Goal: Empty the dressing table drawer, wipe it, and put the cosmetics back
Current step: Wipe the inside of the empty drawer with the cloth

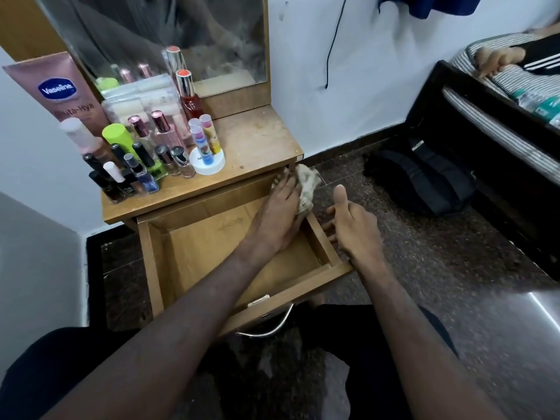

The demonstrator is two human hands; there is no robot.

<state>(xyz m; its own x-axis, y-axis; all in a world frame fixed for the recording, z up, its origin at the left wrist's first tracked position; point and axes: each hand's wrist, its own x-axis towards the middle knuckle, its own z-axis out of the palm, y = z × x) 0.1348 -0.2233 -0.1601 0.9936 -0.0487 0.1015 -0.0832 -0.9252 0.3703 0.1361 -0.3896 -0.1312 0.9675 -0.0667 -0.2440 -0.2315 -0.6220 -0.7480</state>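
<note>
Two bare hands at one pulled-out, light-wood dressing table drawer [188, 253].

The left hand [277, 213] reaches into the drawer's far right corner, fingers laid together and pressing one crumpled pale cloth [307, 184] against the right wall; the cloth bulges over the rim. The right hand [354, 228] rests on the outside of that wall, thumb up, fingers spread. The visible drawer floor holds nothing else. On the wooden tabletop [257, 140] stand the cosmetics: one pink Vaseline tube [65, 89], one lime-green capped bottle [116, 136], one red perfume bottle [189, 98], and clustered nail-polish bottles [136, 174], too crowded to count.
</note>
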